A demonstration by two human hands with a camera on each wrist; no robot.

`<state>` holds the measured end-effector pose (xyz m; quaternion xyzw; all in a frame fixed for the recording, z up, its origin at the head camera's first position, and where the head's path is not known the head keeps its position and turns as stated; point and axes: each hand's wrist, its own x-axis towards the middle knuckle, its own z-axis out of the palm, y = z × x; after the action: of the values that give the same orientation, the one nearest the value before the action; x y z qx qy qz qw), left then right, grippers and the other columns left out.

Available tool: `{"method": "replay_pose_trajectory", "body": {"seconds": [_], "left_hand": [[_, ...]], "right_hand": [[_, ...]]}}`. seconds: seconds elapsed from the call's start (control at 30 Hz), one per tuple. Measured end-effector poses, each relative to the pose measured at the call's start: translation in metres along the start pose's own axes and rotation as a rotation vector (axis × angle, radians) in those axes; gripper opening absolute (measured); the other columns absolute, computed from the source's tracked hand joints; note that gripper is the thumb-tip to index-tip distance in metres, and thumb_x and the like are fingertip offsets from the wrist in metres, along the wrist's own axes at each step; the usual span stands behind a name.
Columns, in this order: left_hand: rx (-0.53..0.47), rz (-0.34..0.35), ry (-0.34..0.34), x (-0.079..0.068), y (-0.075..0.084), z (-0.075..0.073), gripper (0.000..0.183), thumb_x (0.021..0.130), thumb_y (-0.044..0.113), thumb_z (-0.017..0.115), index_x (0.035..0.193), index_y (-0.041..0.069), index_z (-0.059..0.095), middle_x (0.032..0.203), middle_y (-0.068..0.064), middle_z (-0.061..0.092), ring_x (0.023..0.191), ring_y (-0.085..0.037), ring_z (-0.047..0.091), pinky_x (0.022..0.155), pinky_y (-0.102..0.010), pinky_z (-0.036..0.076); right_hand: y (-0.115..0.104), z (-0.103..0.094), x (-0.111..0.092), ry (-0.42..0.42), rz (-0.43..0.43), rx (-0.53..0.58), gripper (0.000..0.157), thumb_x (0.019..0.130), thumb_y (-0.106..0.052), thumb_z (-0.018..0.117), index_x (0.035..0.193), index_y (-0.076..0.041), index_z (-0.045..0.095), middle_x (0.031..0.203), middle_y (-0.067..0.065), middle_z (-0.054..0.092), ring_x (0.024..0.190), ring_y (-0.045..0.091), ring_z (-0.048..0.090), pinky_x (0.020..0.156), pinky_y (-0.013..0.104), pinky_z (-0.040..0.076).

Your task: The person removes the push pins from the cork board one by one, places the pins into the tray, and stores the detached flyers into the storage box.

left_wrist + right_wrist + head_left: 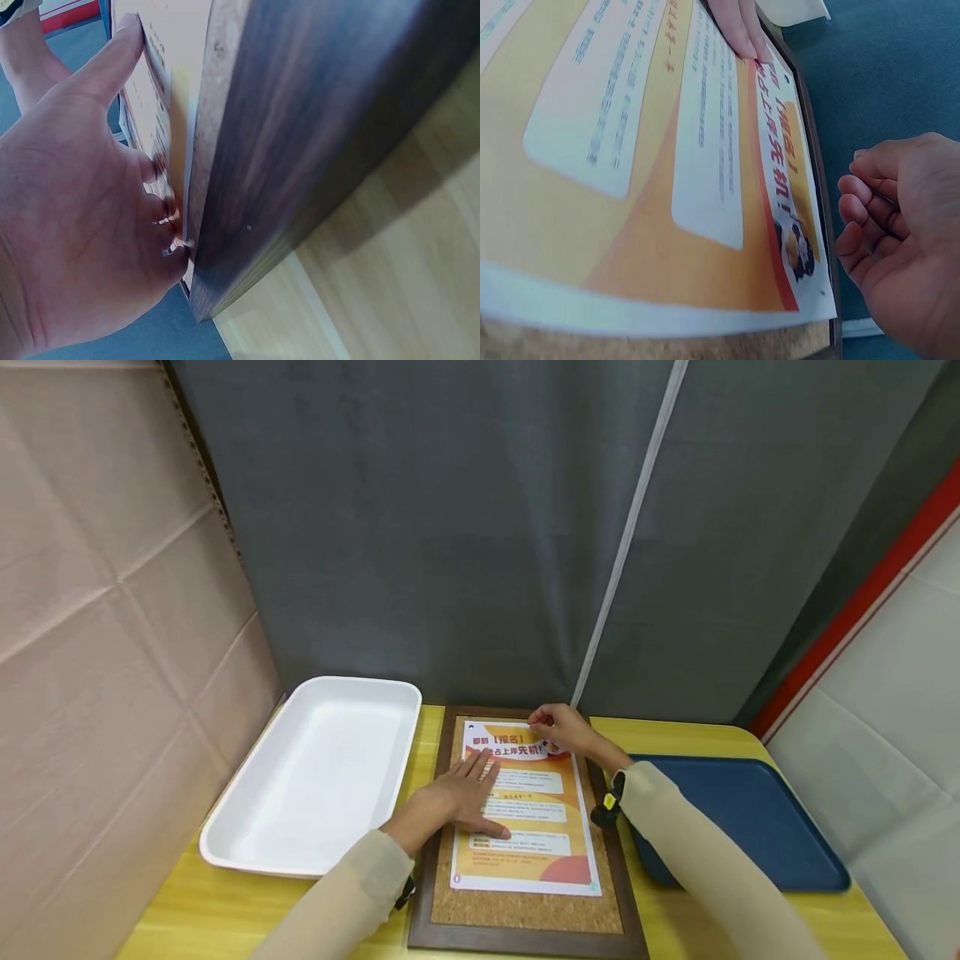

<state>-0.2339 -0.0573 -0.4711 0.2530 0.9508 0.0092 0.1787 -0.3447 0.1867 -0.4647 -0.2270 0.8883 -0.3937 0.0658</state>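
A printed orange-and-white poster (517, 852) lies on a cork board (525, 910) with a dark brown frame (528, 939). My left hand (461, 793) presses on the poster's left part with fingers spread, as the left wrist view also shows. Over the poster's top right corner is my right hand (566, 729), its fingers curled in towards the thumb. In the right wrist view a thin dark sliver (885, 197) shows between these fingers; its kind cannot be made out. A small dark spot (787, 79) marks the poster's top left corner, and a smaller one (823, 292) its top right.
To the left stands a white tray (315, 777). A dark blue tray (750, 827) lies to the right, partly under the right forearm. The yellow wood-grain table (187, 910) meets a grey curtain (450, 527) behind the board, with pale cloth walls at both sides.
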Motion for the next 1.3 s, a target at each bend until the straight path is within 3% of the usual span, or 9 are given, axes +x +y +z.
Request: {"method": "replay_pose_trajectory", "body": {"seconds": [0.1,0.33,0.5,0.93,1.3], "left_hand": [[-0.004,0.005,-0.006,-0.001,-0.001,-0.001,0.124,0.085,0.084,0.064,0.171,0.011,0.013,0.179,-0.013,0.003,0.165,-0.03,0.005,0.131,-0.045,0.02],[0.024,0.004,-0.022,-0.003,-0.006,-0.004,0.123,0.085,0.082,0.065,0.171,0.01,0.015,0.178,-0.014,0.007,0.165,-0.029,0.006,0.132,-0.042,0.018],[0.025,-0.002,-0.018,-0.006,-0.008,-0.006,0.123,0.084,0.081,0.067,0.17,0.009,0.018,0.178,-0.016,0.01,0.165,-0.031,0.009,0.132,-0.042,0.018],[0.047,0.004,-0.014,-0.009,-0.008,-0.008,0.123,0.085,0.083,0.066,0.17,0.007,0.019,0.177,-0.017,0.011,0.165,-0.03,0.009,0.132,-0.04,0.018],[0.053,0.002,-0.044,-0.007,-0.006,-0.01,0.125,0.083,0.085,0.066,0.171,0.009,0.017,0.178,-0.016,0.008,0.165,-0.029,0.006,0.132,-0.04,0.018]], "right_hand": [[-0.001,0.004,0.004,-0.007,0.001,0.007,0.015,0.105,-0.007,0.065,0.111,0.005,0.071,0.091,0.015,0.067,0.068,0.022,0.059,0.056,0.025,0.049],[-0.007,0.015,0.016,-0.01,0.023,-0.037,0.014,0.104,-0.009,0.066,0.11,0.002,0.073,0.093,0.008,0.069,0.08,0.016,0.06,0.074,0.026,0.052],[-0.01,0.025,0.023,-0.031,0.06,-0.032,0.016,0.104,-0.012,0.067,0.112,0.001,0.074,0.096,0.008,0.071,0.083,0.015,0.061,0.079,0.027,0.053],[-0.018,0.044,0.042,-0.04,-0.039,-0.046,0.014,0.1,-0.002,0.069,0.11,0.004,0.076,0.096,0.011,0.076,0.078,0.009,0.063,0.073,0.024,0.053],[-0.025,0.056,0.051,-0.043,-0.047,-0.087,0.014,0.098,-0.004,0.072,0.109,0.003,0.078,0.094,0.01,0.076,0.074,0.01,0.057,0.069,0.022,0.047]]}}
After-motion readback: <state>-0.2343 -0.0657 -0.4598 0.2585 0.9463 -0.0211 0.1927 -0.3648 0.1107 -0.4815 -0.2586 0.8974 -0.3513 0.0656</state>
